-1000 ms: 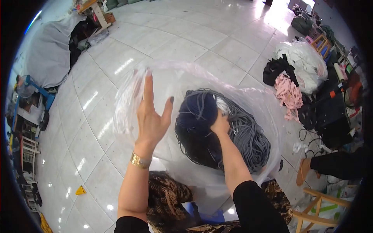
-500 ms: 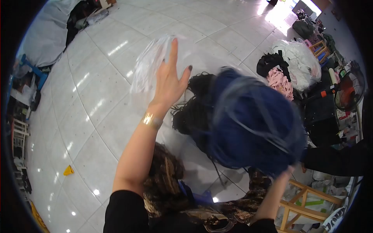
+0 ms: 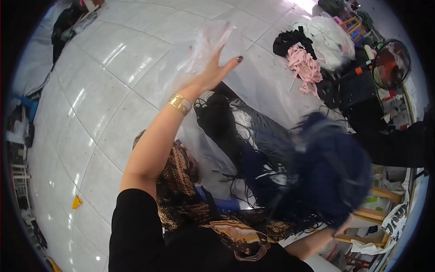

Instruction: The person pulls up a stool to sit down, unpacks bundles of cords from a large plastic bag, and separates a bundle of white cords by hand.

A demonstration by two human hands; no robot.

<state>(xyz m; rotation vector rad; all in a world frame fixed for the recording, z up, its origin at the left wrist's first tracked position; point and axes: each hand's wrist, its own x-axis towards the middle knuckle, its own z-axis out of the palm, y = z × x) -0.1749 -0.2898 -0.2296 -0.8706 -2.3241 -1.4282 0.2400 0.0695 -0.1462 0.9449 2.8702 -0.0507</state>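
Observation:
A clear plastic bag (image 3: 272, 93) spreads over the floor in front of me. My left hand (image 3: 210, 75) is at its upper left edge, thumb and fingers apart, with the thin plastic over or behind the fingers. Black cords (image 3: 217, 118) and grey and white cords (image 3: 247, 122) lie in the bag. A large dark blue bundle of cords (image 3: 333, 167), blurred by motion, hangs at the right, and my right hand (image 3: 342, 226) is closed on its lower edge. Some blue strands trail back toward the bag.
Pink strips (image 3: 304, 68), a black cloth bundle (image 3: 290, 43) and a white plastic sack (image 3: 331, 41) lie at the upper right. Beyond them stands a black fan (image 3: 392, 63). A wooden stool (image 3: 371, 214) is at the lower right, near a person's dark-clothed leg (image 3: 389, 147).
My right hand has pulled the blue bundle out of the bag, rightward and toward me. My left hand has moved up and right with the bag's edge. The camera view has shifted.

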